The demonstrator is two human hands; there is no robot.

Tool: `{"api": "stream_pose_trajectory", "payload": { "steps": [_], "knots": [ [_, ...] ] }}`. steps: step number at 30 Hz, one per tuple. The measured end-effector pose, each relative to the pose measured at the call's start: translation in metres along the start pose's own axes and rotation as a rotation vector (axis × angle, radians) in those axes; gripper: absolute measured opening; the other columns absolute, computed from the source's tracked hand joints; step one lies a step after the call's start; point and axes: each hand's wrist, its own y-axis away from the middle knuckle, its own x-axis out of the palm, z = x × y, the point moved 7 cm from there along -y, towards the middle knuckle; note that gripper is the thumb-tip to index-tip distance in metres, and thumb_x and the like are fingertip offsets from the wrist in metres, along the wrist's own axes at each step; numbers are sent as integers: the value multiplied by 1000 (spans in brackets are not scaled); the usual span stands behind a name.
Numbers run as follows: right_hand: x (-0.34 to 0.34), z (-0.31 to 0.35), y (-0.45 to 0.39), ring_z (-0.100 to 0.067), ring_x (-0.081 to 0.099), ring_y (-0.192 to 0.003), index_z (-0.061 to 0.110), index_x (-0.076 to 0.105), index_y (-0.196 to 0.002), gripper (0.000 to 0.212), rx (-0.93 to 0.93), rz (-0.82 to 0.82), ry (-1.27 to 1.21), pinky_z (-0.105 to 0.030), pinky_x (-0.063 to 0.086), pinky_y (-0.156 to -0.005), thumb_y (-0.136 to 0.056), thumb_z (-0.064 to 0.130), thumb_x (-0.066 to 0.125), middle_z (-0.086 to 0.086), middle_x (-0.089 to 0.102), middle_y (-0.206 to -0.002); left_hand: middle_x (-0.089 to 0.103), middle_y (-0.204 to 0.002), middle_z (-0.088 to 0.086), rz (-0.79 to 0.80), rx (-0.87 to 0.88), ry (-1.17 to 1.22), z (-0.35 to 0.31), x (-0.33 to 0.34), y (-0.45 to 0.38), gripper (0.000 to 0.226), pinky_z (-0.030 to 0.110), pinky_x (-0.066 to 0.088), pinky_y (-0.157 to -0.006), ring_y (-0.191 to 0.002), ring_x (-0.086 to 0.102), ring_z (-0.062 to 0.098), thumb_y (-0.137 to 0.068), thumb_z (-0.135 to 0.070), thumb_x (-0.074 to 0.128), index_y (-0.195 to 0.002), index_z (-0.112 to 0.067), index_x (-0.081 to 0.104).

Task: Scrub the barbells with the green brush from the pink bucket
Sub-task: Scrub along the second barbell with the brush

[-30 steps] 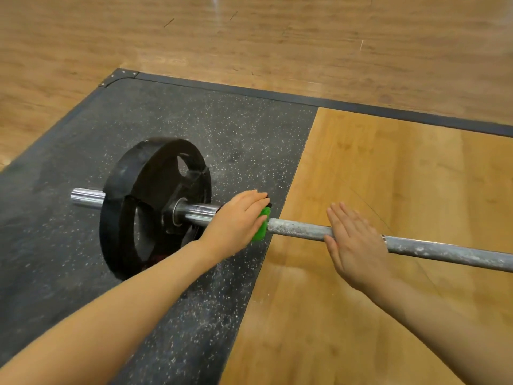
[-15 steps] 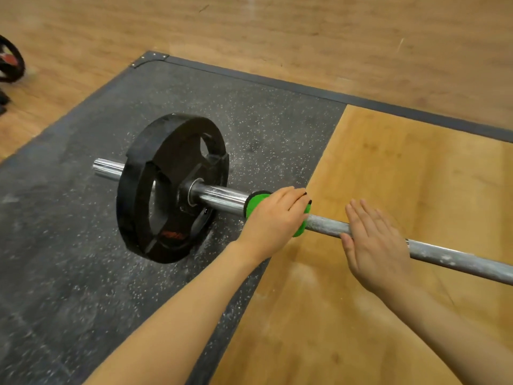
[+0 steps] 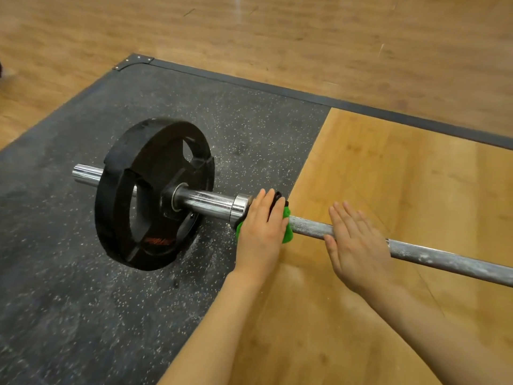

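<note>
Pressing green brush (image 3: pixel 287 232) on barbell (image 3: pixel 416 252) mid-frame, left hand (image 3: pixel 262 226) fingers curled over it | right hand (image 3: pixel 358 245) fingers straight, flat on bar | weight plate (image 3: pixel 150 190) orange lettering unreadable

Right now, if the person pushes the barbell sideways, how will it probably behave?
The barbell would probably roll, since it rests on a round black plate. It looks heavy, being steel with a thick plate. The flat right hand on the shaft likely steadies it.
</note>
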Motion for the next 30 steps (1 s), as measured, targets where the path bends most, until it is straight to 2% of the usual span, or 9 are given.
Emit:
{"api": "stream_pose_trajectory", "payload": {
  "steps": [3, 11, 19, 22, 25, 30],
  "knots": [
    [0, 0, -1, -32, 45, -133, -4, 52, -133, 60, 3, 18, -5, -41, 27, -112, -102, 37, 21, -19, 52, -138, 54, -133, 19, 23, -1, -14, 0, 5, -6, 40, 49, 41, -106, -130, 44, 38, -98, -24, 41, -124, 0, 59],
    [-1, 0, -2, -32, 47, -132, -4, 53, -132, 63, 15, 34, -7, -40, 26, -112, -103, 38, 17, -19, 53, -137, 43, -145, 18, -59, -131, 131, 1, 4, 27, 41, 51, 36, -109, -142, 28, 33, -101, -23, 36, -131, -2, 53],
    [-2, -3, -3, -32, 45, -132, -5, 52, -133, 65, 16, 45, -38, -39, 23, -112, -103, 40, 15, -18, 52, -138, 54, -134, 18, -19, -29, -5, -2, 11, -10, 37, 50, 39, -105, -133, 43, 35, -100, -24, 38, -120, -3, 62],
    [-9, -29, 3, -37, 46, -131, -7, 51, -132, 60, 115, 8, -17, -42, 22, -111, -99, 36, 25, -23, 51, -137, 58, -129, 17, -44, -33, -5, -3, 13, -9, 37, 51, 39, -105, -131, 44, 36, -100, -24, 39, -117, -2, 63],
    [-13, -61, 14, -39, 46, -130, -10, 51, -130, 62, 238, 8, 28, -41, 21, -110, -97, 35, 25, -26, 52, -135, 61, -124, 17, -95, -46, -17, -7, 13, -9, 34, 49, 41, -104, -127, 48, 36, -99, -22, 41, -112, -1, 65],
    [-8, -65, 16, -37, 51, -126, -9, 55, -127, 59, 247, 8, 35, -38, 23, -108, -98, 32, 25, -24, 56, -131, 64, -119, 14, -83, 58, 44, -42, 25, -7, 32, 45, 43, -102, -121, 53, 34, -97, -23, 47, -110, -1, 67]
  ]
}}
